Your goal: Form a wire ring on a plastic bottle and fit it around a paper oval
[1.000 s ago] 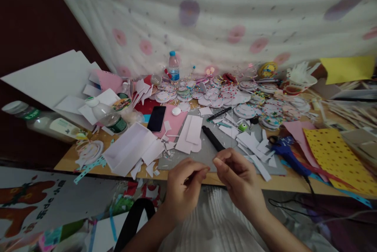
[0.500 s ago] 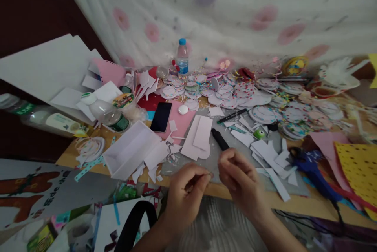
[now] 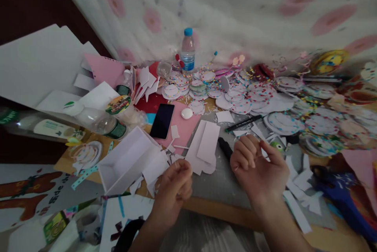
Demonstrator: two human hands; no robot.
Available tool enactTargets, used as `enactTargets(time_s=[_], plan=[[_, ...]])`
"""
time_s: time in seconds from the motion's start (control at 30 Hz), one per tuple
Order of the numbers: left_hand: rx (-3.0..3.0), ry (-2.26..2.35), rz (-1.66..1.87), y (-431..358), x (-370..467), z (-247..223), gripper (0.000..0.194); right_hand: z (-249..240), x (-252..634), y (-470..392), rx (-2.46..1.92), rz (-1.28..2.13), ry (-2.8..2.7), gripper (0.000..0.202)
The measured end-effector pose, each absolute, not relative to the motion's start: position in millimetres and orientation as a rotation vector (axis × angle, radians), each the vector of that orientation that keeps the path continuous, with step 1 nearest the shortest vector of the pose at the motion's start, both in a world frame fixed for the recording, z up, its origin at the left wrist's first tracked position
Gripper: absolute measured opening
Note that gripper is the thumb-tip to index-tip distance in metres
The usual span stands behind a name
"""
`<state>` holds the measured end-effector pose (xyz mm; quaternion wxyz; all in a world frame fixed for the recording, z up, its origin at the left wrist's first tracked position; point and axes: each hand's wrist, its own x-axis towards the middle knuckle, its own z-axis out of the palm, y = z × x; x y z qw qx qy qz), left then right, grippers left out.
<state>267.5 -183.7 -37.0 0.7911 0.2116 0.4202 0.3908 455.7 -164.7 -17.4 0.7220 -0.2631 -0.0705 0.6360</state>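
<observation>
In the head view, the left hand (image 3: 173, 183) hangs over the near edge of the tabletop (image 3: 206, 209), fingers curled and the tips pinched together; whether something thin sits between them cannot be told. The right hand (image 3: 260, 169) is held above the grey mat (image 3: 218, 179), palm turned up, fingers loosely bent and holding nothing. Just beyond its fingertips lies a black marker (image 3: 225, 148), a short dark barrel lying slantwise on the mat. Beside the marker to the left rest white paper strips (image 3: 206, 146), flat, rectangular and overlapping. An open white box (image 3: 126, 159) sits near the left hand. A black phone (image 3: 162, 120) lies face up on pink paper (image 3: 184, 128) farther back.
</observation>
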Motion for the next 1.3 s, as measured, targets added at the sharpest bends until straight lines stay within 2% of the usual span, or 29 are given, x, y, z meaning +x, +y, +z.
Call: enactTargets(time_s=[0.17,0.27,0.47,0.63,0.7,0.8,0.9,1.03,1.1,1.2,1.3], plan=[[0.665,0.839,0.615,-180,273,-43,0.036,-15,435,-163,-0.463,1.436,0.004,0.033],[0.731,0.788,0.577,-178,276,-44,0.037,-14,424,-160,-0.404,1.456,0.027,0.034],[0.731,0.964,0.875,-173,277,-48,0.033,-20,407,-165,-0.501,1.432,-0.085,0.030],[0.794,0.994,0.945,-161,273,-45,0.038,-36,419,-180,-0.794,1.465,-0.428,0.010],[0.780,0.992,0.942,-156,275,-42,0.041,-38,433,-190,-1.004,1.462,-0.667,0.016],[0.759,0.999,0.969,-153,280,-37,0.042,-29,457,-205,-1.293,1.446,-1.188,0.014],[0.768,0.995,0.987,-157,288,-34,0.040,-11,473,-214,-1.300,1.214,-1.602,0.015],[0.771,0.944,0.982,-167,304,-30,0.037,3,478,-207,-1.104,0.719,-1.940,0.036],[0.775,0.909,0.985,-170,313,-29,0.037,3,479,-200,-1.093,0.683,-2.057,0.030],[0.805,0.894,0.981,-173,323,-27,0.036,-1,484,-192,-1.183,0.695,-2.115,0.011],[0.861,0.895,0.989,-172,329,-25,0.035,-2,490,-191,-1.224,0.640,-2.131,0.012]])
